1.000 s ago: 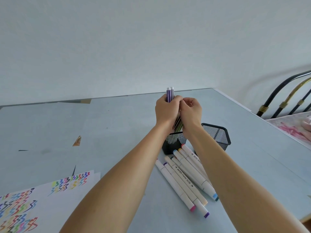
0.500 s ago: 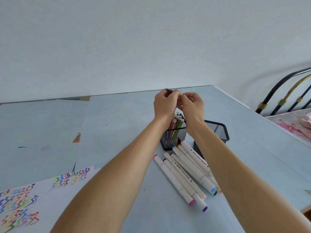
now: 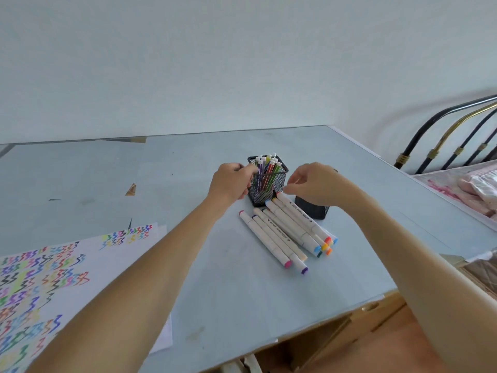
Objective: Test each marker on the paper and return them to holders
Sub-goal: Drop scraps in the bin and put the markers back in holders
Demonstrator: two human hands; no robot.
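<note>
A black mesh holder (image 3: 266, 189) full of thin coloured markers (image 3: 265, 168) stands mid-table. My left hand (image 3: 231, 181) curls around its left side, fingers against the mesh. My right hand (image 3: 312, 184) hovers just right of it with loosely curled fingers, holding nothing. Its fingertips are close to the top ends of several thick white markers (image 3: 285, 232) lying side by side on the table. Beneath my right hand is a second black holder (image 3: 313, 210), largely hidden by the hand. A white paper sheet (image 3: 53, 265) covered in coloured zigzag strokes lies at the near left.
The pale blue table (image 3: 188, 184) ends at a front edge on the near right, with cardboard boxes (image 3: 336, 335) below it. A metal bed frame (image 3: 443, 135) and pink bedding (image 3: 473, 189) lie beyond the table's right edge. The wall runs along the back.
The bundle of thin markers held up in both hands now stands in the mesh holder. My hands have parted, left to the holder's side, right toward the thick markers. The view has tilted down.
</note>
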